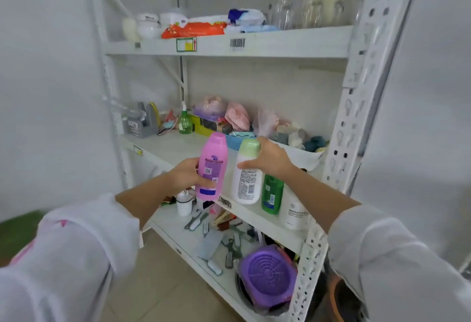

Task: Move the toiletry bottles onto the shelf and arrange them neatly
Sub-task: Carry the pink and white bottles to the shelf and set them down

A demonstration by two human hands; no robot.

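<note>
My left hand (pixel 187 175) grips a pink bottle (pixel 212 166) around its middle, held upright in front of the middle shelf (pixel 168 151). My right hand (pixel 270 160) holds a white bottle with a pale green cap (pixel 247 171) near its top, just right of the pink one. Both bottles hang above the shelf's front edge. A green bottle (pixel 272 194) and a white bottle (pixel 295 213) stand on the shelf's front right, partly under my right forearm.
The back of the middle shelf holds a green spray bottle (pixel 185 123), a grey box (pixel 141 124), plastic bags and a blue basket (pixel 235 140). The lower shelf carries brushes, a white cup (pixel 184 203) and a purple lid (pixel 269 274). A perforated upright (pixel 356 107) stands at right.
</note>
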